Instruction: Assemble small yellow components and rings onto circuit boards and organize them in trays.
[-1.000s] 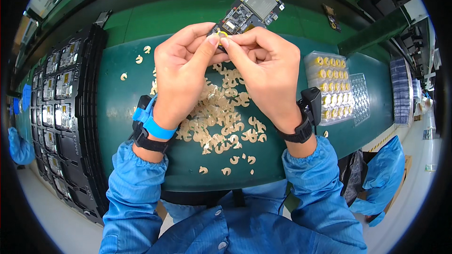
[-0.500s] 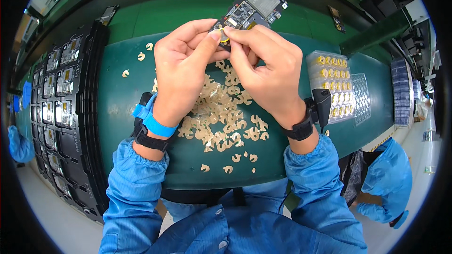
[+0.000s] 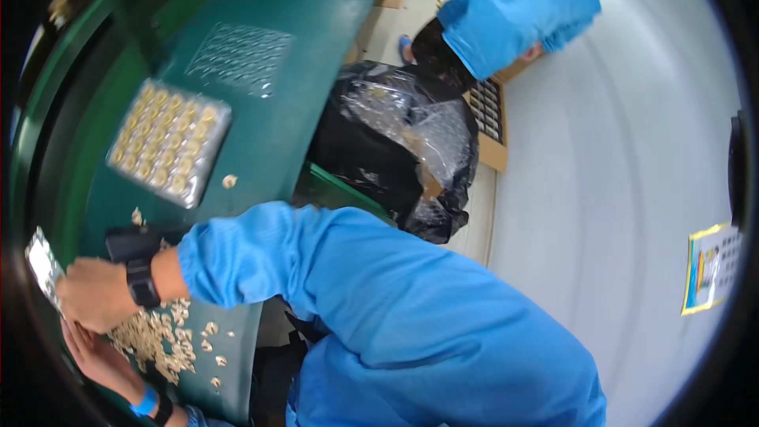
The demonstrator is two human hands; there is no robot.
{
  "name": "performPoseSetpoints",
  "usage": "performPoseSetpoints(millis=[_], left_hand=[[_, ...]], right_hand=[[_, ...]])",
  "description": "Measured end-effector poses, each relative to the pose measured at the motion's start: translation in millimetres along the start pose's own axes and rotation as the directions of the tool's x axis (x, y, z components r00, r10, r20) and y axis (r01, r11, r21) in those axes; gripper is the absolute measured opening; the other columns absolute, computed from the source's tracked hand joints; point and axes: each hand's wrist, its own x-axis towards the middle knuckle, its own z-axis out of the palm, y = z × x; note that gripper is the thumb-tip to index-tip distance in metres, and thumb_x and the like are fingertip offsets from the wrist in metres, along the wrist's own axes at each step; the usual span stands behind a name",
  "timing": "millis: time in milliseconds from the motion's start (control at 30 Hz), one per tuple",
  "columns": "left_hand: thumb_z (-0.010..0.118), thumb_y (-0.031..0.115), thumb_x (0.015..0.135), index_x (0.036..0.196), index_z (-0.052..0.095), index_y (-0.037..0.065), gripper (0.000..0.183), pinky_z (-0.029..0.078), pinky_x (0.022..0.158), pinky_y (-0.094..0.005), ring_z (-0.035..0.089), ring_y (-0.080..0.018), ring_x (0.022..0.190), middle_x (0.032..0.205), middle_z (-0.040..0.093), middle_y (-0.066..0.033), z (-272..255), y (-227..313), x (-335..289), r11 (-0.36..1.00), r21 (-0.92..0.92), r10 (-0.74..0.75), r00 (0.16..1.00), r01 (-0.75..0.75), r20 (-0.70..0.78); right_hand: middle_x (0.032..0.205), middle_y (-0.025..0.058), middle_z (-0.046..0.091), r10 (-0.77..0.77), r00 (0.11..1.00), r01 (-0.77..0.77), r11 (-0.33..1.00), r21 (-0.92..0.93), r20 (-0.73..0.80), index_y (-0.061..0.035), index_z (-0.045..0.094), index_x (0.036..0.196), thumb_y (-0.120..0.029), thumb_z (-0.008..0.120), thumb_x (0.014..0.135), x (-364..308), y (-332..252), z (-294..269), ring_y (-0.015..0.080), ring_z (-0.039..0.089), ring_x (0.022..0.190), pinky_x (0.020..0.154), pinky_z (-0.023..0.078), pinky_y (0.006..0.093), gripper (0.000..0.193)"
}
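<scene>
At the lower left rim of the view, a circuit board (image 3: 43,264) with a bright silvery face sticks up beyond my hands. My left hand (image 3: 101,361), with a blue band at the wrist, is at the lower end of the board and closed on it; its fingertips are partly hidden. My right hand (image 3: 96,295), with a black strap at the wrist, is closed against the same end, its fingertips hidden behind the hand. Below and beside the hands lies a loose pile of small cream C-shaped pieces (image 3: 158,341) on the green table (image 3: 261,122).
A clear tray (image 3: 216,160) of round yellow-rimmed parts stands on the table, with an empty clear blister tray (image 3: 241,55) beyond. Beside the table edge are a black bag (image 3: 371,158) with clear plastic, a carton (image 3: 494,152) and a bending person in blue (image 3: 522,8).
My view has swung far to the right, so the hands and board now sit at the lower left rim. The bag, the carton and the pale floor have come into sight.
</scene>
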Motion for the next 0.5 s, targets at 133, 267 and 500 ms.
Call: performPoseSetpoints(millis=[133, 267, 500], left_hand=[[0.047, 0.016, 0.108, 0.142, 0.049, -0.01, 0.043, 0.045, 0.11, -0.0351, 0.056, -0.0264, 0.13, 0.142, 0.054, -0.0199, 22, 11, -12, 0.996, 0.087, 0.038, 0.996, -0.03, -0.083], [0.049, 0.016, 0.108, 0.139, 0.051, -0.012, 0.042, 0.045, 0.112, -0.0379, 0.055, -0.0314, 0.131, 0.141, 0.054, -0.0215, 27, 8, -7, 0.993, 0.111, 0.064, 0.992, -0.052, -0.113], [0.053, 0.011, 0.106, 0.138, 0.047, -0.012, 0.04, 0.047, 0.113, -0.0409, 0.059, -0.0292, 0.122, 0.137, 0.055, -0.0218, -7, -1, 9, 0.993, -0.087, 0.082, 0.995, -0.076, 0.065]], right_hand=[[0.07, 0.012, 0.065, 0.034, 0.999, -0.033, 0.998, -0.06, 0.016, -0.0079, 0.075, 0.067, -0.023, 0.07, 0.069, -6, -12, -13, 0.0309, 0.068, 0.062, 0.054, 0.05, 0.0418, 0.016], [0.075, 0.013, 0.067, 0.058, 0.918, -0.128, 0.98, -0.155, -0.392, 0.0003, 0.066, 0.082, -0.024, 0.069, 0.077, -7, -3, -2, 0.0314, 0.07, 0.069, 0.055, 0.048, 0.0397, 0.025], [0.091, 0.0244, 0.062, 0.353, 0.929, -0.283, 0.872, 0.4, -0.111, 0.0022, 0.046, 0.112, -0.004, 0.07, 0.08, 9, -4, -18, 0.0459, 0.063, 0.088, 0.074, 0.049, 0.0526, 0.041]])
